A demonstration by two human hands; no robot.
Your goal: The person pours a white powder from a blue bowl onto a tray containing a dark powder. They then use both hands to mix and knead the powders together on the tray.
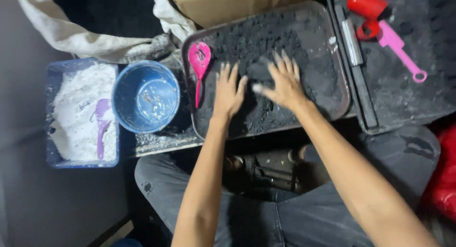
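Dark-trousered knees (285, 213) are seen lowest in frame, nearest the camera, with both forearms extended over them. Left hand (228, 91) and right hand (284, 83) are laid flat, fingers spread wide, nothing gripped, palms pressed on the black powder (280, 42) heaped in a shallow metal tray (344, 92). The tray is positioned just beyond the knees; its long axis is judged to run left to right, tilted slightly up toward the right. A pink spoon (199, 61) rests in the tray's left end, handle toward the person. Risk is assessed as spillage: powder pushed outward could be carried over the low near rim onto the trousers, or the spoon knocked out. A blue bowl (146, 96) and a tub of white powder (80, 111) stand left, where cross-contamination is possible.
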